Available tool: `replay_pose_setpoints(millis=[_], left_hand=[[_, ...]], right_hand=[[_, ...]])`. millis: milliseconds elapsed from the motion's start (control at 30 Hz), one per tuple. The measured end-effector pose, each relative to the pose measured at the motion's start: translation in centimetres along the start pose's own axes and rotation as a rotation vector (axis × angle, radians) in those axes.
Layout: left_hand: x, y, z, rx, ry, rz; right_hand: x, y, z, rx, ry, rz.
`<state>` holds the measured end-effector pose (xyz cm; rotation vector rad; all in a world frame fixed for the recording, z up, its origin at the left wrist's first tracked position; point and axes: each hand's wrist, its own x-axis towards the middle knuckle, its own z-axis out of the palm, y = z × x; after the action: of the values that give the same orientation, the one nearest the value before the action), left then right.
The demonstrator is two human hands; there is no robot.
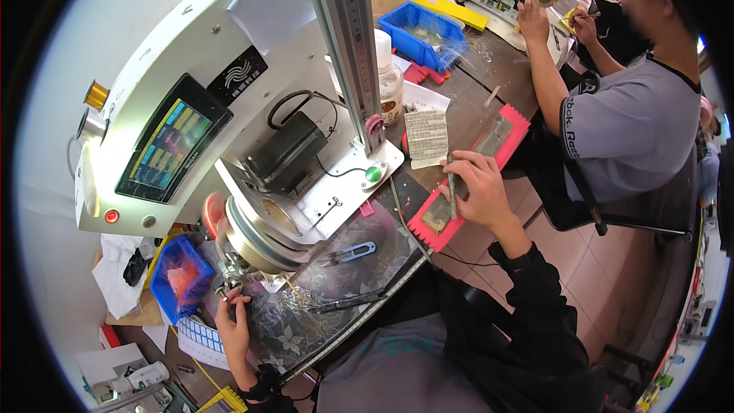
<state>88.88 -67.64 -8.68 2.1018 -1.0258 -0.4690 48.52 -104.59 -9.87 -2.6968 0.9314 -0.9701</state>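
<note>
My right hand (480, 193) grips a slim grey stick (451, 193) over a long red holder with a jagged edge (430, 239), which has a worn grey-green slab (493, 138) set in it. What kind of tool the stick is, I cannot make out. At the lower left, my left hand (232, 329) has its fingers bent round a small metal knob (222, 291) under the machine's round metal wheel (256, 241). On the dark patterned mat lie blue-handled thread snips (352, 252), a black pen-like tool (348, 302) and tangled fine thread or wire (298, 298).
A white machine (183, 53) with a lit screen (170, 139) and a metal upright (344, 30) fills the left. Blue bins (417, 19) stand at the back and left. A printed paper (426, 139) lies beside the red holder. A co-worker (634, 130) sits at the right.
</note>
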Motion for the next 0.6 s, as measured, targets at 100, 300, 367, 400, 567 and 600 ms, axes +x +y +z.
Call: replay_pose_setpoints(millis=[100, 300, 367, 400, 567, 600], left_hand=[[-0.1, -0.6, 0.1, -0.022, 0.017, -0.025], [0.0, 0.2, 0.0, 0.003, 0.009, -0.013], [0.0, 0.3, 0.0, -0.003, 0.008, -0.023], [0.0, 0.2, 0.0, -0.003, 0.007, -0.023], [-0.1, -0.3, -0.1, -0.006, 0.005, -0.026], [0.0, -0.2, -0.1, -0.007, 0.005, -0.025]], right_hand=[[-0.1, -0.1, 0.1, 0.012, 0.004, 0.011], [-0.3, -0.4, 0.2, 0.037, 0.043, 0.051], [-0.6, -0.2, 0.4, 0.036, 0.047, 0.048], [-0.6, -0.3, 0.4, 0.036, 0.047, 0.048], [-0.6, -0.4, 0.4, 0.038, 0.048, 0.051], [-0.7, -0.3, 0.5, 0.037, 0.049, 0.052]])
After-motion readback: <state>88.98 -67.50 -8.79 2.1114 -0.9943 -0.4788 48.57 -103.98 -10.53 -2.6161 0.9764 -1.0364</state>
